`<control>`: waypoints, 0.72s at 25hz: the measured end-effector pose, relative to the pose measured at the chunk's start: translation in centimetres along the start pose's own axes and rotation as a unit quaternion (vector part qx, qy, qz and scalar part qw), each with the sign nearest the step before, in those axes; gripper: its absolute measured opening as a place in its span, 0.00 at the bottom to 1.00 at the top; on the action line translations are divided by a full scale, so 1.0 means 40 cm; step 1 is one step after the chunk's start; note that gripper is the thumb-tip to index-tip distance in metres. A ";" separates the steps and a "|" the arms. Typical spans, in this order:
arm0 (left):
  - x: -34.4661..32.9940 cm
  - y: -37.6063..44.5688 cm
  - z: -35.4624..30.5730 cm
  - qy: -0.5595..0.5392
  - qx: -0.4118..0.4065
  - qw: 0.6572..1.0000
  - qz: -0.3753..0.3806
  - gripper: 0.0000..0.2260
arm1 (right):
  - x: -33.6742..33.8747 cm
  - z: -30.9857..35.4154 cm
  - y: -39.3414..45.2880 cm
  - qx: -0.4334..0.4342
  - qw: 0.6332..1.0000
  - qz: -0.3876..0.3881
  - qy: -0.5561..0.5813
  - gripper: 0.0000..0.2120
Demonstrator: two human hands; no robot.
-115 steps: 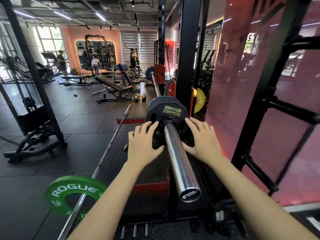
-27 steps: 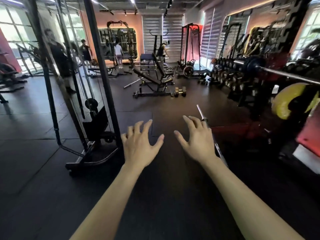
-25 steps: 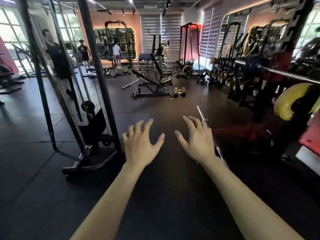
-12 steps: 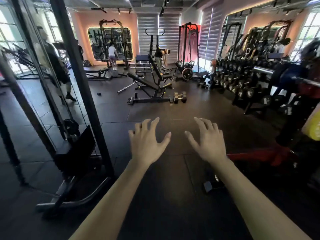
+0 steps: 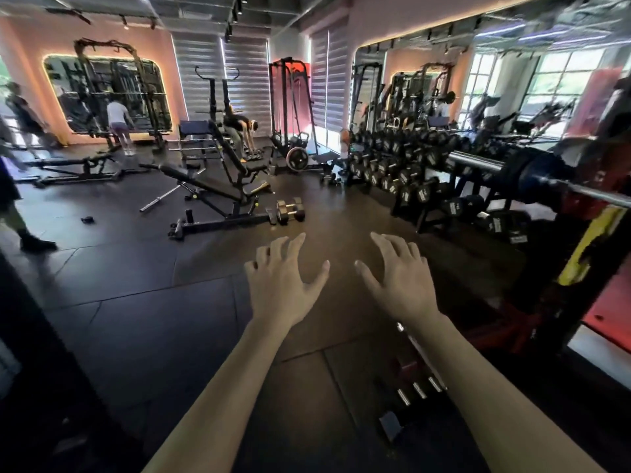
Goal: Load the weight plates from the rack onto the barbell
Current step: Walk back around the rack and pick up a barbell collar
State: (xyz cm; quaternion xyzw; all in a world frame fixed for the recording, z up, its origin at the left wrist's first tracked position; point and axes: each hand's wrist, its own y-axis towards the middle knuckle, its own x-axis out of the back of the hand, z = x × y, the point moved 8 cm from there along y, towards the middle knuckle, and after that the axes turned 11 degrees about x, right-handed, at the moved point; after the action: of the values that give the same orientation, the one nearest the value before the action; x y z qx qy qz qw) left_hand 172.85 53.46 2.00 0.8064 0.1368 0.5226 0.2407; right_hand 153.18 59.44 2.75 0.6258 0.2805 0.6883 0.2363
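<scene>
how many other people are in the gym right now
3: one walking at the far left edge, one in a white top by the back mirror, one bending over behind the benches. Blurred mirror reflections may hide more.

Both forearms are bare to the frame edge, the left hand [image 5: 285,285] and right hand [image 5: 397,285] apparently without rings or gloves.

Open floor ahead, equipment on both flanks.
Bare rubber floor [image 5: 143,302] lies ahead; a bench [image 5: 218,196] and dumbbells [image 5: 290,210] block the middle distance, the dumbbell rack [image 5: 426,186] and barbell [image 5: 485,162] the right.
</scene>
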 end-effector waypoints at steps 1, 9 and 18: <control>-0.050 0.053 -0.002 -0.007 0.000 1.000 0.002 0.33 | -0.044 -0.034 0.036 -0.006 1.000 0.001 -0.002 0.29; -0.433 0.537 -0.055 -0.011 0.013 1.000 -0.010 0.32 | -0.448 -0.330 0.437 -0.026 0.998 0.043 0.035 0.32; -0.838 1.061 -0.029 -0.024 0.013 1.000 0.003 0.31 | -0.868 -0.573 0.877 -0.041 0.997 0.058 0.020 0.31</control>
State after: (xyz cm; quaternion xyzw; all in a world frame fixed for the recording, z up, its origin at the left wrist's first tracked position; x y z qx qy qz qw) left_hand 156.50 1.96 -1.10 0.8221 0.1357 0.5023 0.2314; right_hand 134.95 8.26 0.00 0.6167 0.2205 0.7243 0.2155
